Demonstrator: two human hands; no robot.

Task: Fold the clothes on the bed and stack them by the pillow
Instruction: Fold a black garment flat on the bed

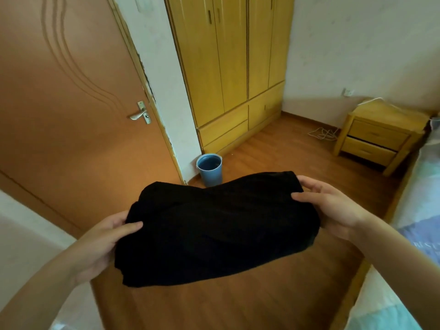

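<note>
Right now I have a folded black garment held up in the air between both hands, over the wooden floor, clear of the bed whose pale blue and patterned cover runs along the right edge of my view. My left hand grips the garment's left end: the thumb lies on top of the cloth, pointing inward, and the fingers go underneath where I cannot see them. My right hand grips the right end the same way, thumb pressed on top near the upper corner, fingertips curling round the far edge. The cloth sags a little in the middle and hangs in a thick bundle, several layers deep, its lower edge drooping toward me.

Beyond the garment a blue bucket stands on the floor, at the corner of the white wall between the brown door and the yellow wooden wardrobe. The door is closed, with a metal lever handle on it. Further right a small wooden nightstand with two drawers sits against the wall beside the bed, and a white cable lies tangled on the floor just to its left. I see no pillow from this angle
</note>
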